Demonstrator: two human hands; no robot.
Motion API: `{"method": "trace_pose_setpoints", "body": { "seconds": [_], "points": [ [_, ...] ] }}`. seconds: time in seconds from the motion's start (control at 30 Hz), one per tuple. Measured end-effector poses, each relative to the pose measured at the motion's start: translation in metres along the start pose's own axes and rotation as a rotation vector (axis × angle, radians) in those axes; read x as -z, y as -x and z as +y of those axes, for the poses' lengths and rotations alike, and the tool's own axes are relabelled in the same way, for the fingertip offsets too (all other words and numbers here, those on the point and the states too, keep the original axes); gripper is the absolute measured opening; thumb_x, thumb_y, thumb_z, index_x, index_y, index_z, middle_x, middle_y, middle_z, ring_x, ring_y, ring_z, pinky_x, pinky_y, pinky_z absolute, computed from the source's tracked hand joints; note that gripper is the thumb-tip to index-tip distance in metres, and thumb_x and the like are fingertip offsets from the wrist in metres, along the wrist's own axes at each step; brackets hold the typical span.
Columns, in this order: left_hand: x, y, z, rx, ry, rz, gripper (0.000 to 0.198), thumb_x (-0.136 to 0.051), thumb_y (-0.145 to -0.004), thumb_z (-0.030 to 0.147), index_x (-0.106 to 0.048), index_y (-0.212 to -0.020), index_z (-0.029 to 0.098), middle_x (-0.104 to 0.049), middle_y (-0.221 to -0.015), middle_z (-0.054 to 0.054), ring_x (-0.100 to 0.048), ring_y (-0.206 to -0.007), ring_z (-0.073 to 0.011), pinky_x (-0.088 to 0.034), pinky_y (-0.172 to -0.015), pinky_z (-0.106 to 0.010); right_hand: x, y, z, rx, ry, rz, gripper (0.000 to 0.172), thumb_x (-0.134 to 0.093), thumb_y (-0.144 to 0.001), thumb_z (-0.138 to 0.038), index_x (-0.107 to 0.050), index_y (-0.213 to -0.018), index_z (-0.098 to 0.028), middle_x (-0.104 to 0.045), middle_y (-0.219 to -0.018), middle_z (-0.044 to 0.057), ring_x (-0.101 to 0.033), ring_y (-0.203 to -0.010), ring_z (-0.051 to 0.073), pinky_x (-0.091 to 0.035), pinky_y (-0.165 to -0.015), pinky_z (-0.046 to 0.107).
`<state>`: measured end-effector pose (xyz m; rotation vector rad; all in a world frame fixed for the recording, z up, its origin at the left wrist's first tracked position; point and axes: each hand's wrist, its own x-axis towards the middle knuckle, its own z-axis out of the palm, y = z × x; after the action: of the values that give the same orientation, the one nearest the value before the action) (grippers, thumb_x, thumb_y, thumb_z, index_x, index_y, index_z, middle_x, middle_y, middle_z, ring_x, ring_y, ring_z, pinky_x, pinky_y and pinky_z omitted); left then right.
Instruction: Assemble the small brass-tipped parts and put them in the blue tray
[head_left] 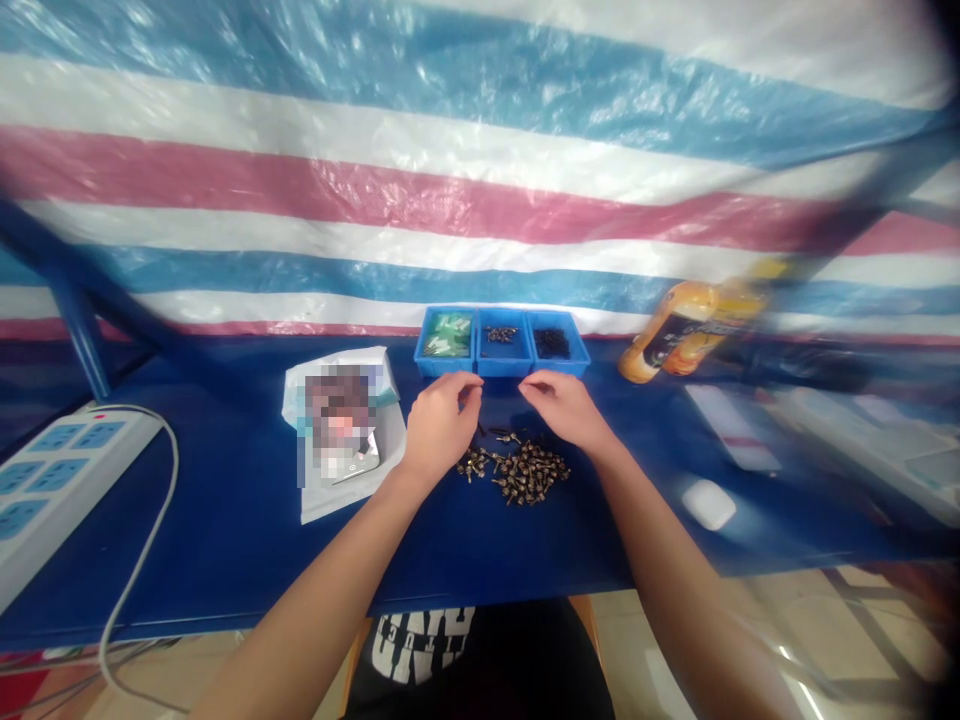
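Observation:
My left hand (441, 422) is closed, thumb and fingertips pressed together just in front of the blue bins. Across a small gap, my right hand (564, 408) is pinched in the same way. Whatever either pinch holds is too small to make out. Below and between the hands lies a heap of small brass-coloured metal fittings (531, 473), with a smaller cluster of similar fittings (473, 463) beside my left wrist. A few loose dark pieces (504, 435) lie just above the heap.
Behind the hands stand three joined blue bins (504, 367), holding green-and-white packets (448, 335), metal pieces (501, 334) and black pieces (552, 343). A phone (358, 462) on white wrapping (319, 505) and a power strip (75, 455) lie left; orange bottles (664, 330) and a white case (709, 504) right.

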<state>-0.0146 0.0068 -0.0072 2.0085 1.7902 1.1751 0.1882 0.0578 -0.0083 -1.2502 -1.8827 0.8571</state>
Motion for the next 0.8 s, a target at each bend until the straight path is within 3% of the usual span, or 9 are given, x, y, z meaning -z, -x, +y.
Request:
{"method": "trace_pose_setpoints", "body": {
  "seconds": [0.13, 0.27, 0.47, 0.6, 0.8],
  "points": [
    [0.001, 0.000, -0.005, 0.015, -0.092, -0.003, 0.017, -0.054, -0.092, 0.023, -0.069, -0.098, 0.026, -0.073, -0.099, -0.004, -0.067, -0.080, -0.0200, -0.050, -0.074, -0.031, 0.008, 0.007, -0.004, 0.112, 0.115, -0.314, 0.014, -0.064, -0.084, -0.030, -0.077, -0.087, -0.024, -0.074, -0.090, 0.003, -0.065, -0.081, 0.020, -0.046, -0.075, 0.032],
    [-0.001, 0.002, -0.007, 0.032, -0.172, -0.039, 0.017, -0.054, -0.092, 0.027, -0.070, -0.096, 0.026, -0.071, -0.096, -0.005, -0.067, -0.077, -0.0202, -0.047, -0.066, -0.028, 0.012, 0.010, -0.003, 0.170, 0.187, -0.459, 0.019, -0.073, -0.077, -0.031, -0.079, -0.094, -0.026, -0.069, -0.085, 0.003, -0.063, -0.079, 0.020, -0.046, -0.073, 0.032],
    [-0.005, 0.005, -0.007, 0.066, -0.191, -0.079, 0.018, -0.054, -0.093, 0.031, -0.071, -0.094, 0.028, -0.069, -0.096, -0.005, -0.065, -0.073, -0.0204, -0.044, -0.061, -0.029, 0.009, 0.009, 0.002, 0.157, 0.230, -0.442, 0.013, -0.068, -0.081, -0.029, -0.078, -0.088, -0.026, -0.068, -0.086, 0.003, -0.062, -0.078, 0.019, -0.046, -0.073, 0.032],
    [-0.004, 0.004, -0.006, 0.082, -0.148, -0.098, 0.017, -0.055, -0.093, 0.031, -0.071, -0.096, 0.027, -0.070, -0.100, -0.005, -0.067, -0.079, -0.0215, -0.048, -0.069, -0.031, 0.009, 0.009, -0.004, 0.137, 0.141, -0.345, 0.013, -0.066, -0.084, -0.031, -0.075, -0.089, -0.024, -0.071, -0.090, 0.003, -0.063, -0.079, 0.019, -0.046, -0.073, 0.033],
    [0.000, 0.002, 0.003, -0.118, 0.059, -0.126, 0.022, -0.053, -0.095, 0.027, -0.070, -0.108, 0.025, -0.070, -0.105, -0.004, -0.066, -0.091, -0.0196, -0.052, -0.079, -0.031, 0.007, 0.008, -0.015, 0.122, -0.071, -0.178, 0.016, -0.065, -0.086, -0.034, -0.074, -0.091, -0.022, -0.073, -0.090, 0.003, -0.063, -0.080, 0.019, -0.047, -0.074, 0.033]
  ]
}}
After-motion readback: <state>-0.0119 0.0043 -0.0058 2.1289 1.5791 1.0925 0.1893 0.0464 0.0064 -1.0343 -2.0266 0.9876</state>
